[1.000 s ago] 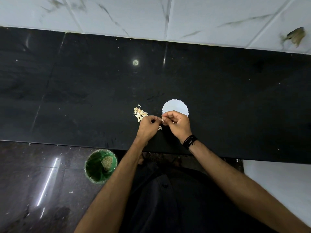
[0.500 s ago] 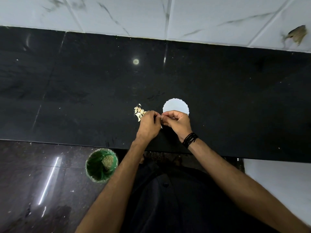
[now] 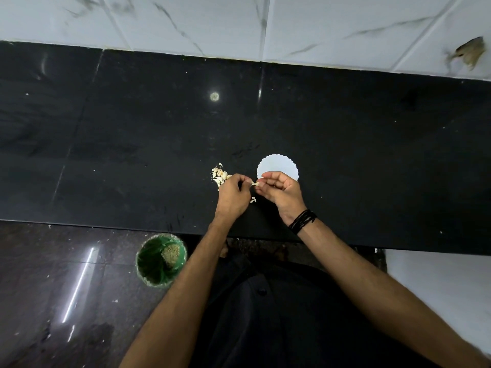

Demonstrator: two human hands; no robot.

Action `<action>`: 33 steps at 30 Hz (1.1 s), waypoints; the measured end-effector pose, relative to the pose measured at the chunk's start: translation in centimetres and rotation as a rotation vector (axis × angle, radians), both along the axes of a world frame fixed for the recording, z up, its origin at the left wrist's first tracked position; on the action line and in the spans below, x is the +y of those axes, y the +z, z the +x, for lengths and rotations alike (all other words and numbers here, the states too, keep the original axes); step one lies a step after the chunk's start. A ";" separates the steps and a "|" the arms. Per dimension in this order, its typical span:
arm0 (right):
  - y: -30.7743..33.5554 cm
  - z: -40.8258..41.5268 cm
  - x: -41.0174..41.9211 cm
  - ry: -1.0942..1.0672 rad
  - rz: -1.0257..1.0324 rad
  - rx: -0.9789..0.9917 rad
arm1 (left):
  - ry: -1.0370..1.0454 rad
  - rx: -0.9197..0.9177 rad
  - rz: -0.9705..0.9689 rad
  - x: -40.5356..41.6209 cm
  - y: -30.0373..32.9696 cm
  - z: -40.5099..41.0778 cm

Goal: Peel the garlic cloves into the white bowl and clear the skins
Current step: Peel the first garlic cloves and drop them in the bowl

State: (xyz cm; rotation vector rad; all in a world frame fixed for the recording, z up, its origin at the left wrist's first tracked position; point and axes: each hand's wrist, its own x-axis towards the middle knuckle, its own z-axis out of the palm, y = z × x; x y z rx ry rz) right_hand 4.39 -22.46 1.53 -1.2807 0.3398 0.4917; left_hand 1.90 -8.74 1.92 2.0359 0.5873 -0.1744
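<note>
Since a second ago my two hands have drawn slightly apart, so the small pale garlic clove [image 3: 255, 184] now shows between them. Nearest me, on the dark glossy floor, stands the round green waste bin [image 3: 161, 260] with a heap of scraps inside. Over the front of the black polished stone counter [image 3: 132, 134], my left hand [image 3: 233, 197] has its fingers curled, thumb and forefinger pinching one end of the clove; my right hand [image 3: 281, 193], black thread band at the wrist, pinches the other end with curled fingers. A loose flake of papery skin [image 3: 253, 200] lies on the counter just below the clove. Beyond the left hand sits the little pile of unpeeled garlic cloves [image 3: 220, 175]; beyond the right, partly hidden by it, the white scallop-edged bowl [image 3: 276, 166].
</note>
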 end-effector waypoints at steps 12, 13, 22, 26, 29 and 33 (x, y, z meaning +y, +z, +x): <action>-0.1 0.0 -0.7 -0.028 0.069 0.035 | 0.070 0.049 -0.067 0.6 -0.8 -0.4; -0.1 0.0 -0.8 -0.024 0.069 0.031 | 0.067 0.042 -0.090 0.5 -0.7 -0.4; -0.3 -0.1 -0.7 0.034 -0.043 -0.029 | -0.032 0.001 -0.129 0.2 -1.1 -0.3; -0.6 -0.2 -0.7 0.042 -0.067 -0.033 | -0.037 0.006 -0.175 0.3 -1.2 -0.5; -0.5 -0.1 -0.8 0.037 -0.075 -0.032 | -0.023 0.005 -0.249 0.2 -1.0 -0.7; -0.4 0.0 -0.8 0.062 -0.089 -0.038 | -0.077 -0.032 -0.211 0.4 -1.0 -0.6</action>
